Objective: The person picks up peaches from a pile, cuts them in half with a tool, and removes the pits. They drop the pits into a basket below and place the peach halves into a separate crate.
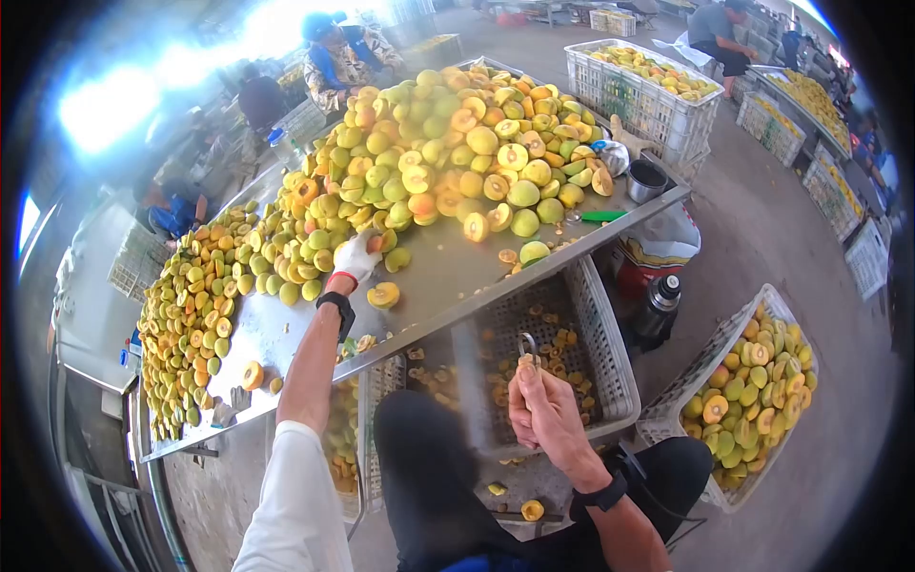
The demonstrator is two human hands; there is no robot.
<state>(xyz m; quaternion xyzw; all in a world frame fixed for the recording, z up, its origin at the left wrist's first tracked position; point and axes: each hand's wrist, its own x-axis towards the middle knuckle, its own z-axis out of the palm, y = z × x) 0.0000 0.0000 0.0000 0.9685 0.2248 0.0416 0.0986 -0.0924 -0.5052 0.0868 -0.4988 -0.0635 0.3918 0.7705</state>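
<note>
Nearest you, your right hand (539,408) is clenched around a small metal loop-ended tool (527,345), held above the white plastic lattice crate (610,355). Farther out, your white-gloved left hand (356,257) bends its fingers around a yellow-orange round fruit (378,243) at the edge of the fruit heap (457,143) on the steel table (448,275)

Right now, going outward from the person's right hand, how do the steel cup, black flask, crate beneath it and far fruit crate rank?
From the right hand, gripping a loop tool:
1. White crate, directly beneath.
2. Black flask, floor, right.
3. Steel cup, table's right corner.
4. Far fruit crate, beyond the table.
</note>
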